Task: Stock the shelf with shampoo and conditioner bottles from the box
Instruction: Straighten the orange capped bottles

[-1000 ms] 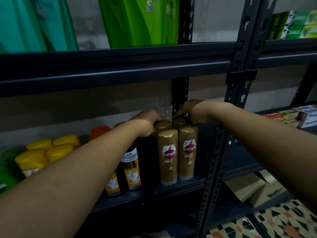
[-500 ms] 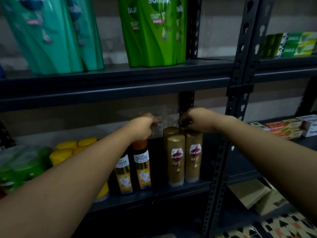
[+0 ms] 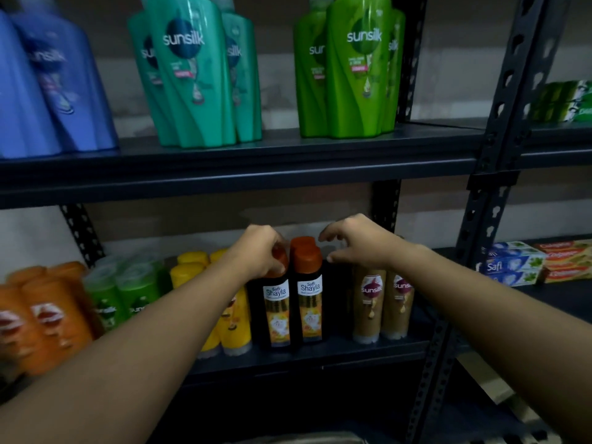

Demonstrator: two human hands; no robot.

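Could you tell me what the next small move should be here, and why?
Probably slide the left Safi Shayla bottle snug beside its twin: the left hand grips its orange cap, while the right hand hovers with fingers curled, holding nothing, above the gold Sunsilk bottles.

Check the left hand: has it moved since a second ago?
Yes. Against the rear upright post, the left hand has shifted leftward, off the gold Sunsilk bottles, and now grips the left Safi Shayla bottle by its cap.
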